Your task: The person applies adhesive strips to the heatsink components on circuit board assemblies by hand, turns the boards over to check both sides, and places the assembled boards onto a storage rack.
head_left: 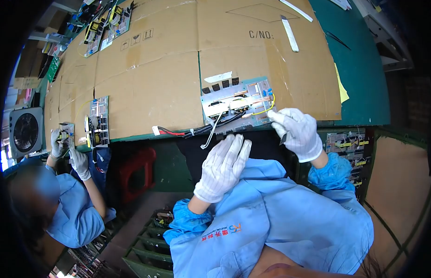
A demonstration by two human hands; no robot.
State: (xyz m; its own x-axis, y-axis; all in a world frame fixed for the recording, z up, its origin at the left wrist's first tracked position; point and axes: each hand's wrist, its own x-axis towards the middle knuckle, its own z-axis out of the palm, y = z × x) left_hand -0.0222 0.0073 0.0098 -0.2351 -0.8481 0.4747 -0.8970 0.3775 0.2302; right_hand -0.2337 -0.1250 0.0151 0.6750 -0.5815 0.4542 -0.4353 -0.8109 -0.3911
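Note:
A circuit board [256,91] lies on the cardboard in front of me, with black components along its far edge. A yellow wire [266,110] curves over its right end. Black and red cables [178,134] run left from it to a white connector [155,130], and thin white wires [211,133] hang over the near edge. My left hand [223,167], in a white glove, has its fingers stretched out just below the board. At the board's lower right corner, my gloved right hand [296,132] is closed around a small dark object [283,138], mostly hidden by the fingers.
Flattened cardboard [160,74] covers the green table [364,88]. Black tweezers [338,40] and white strips [289,34] lie at the far right. On the left, a co-worker's gloved hands [79,163] work near another board [100,111]. A fan [26,130] stands beyond. Racked boards [347,141] are at my right.

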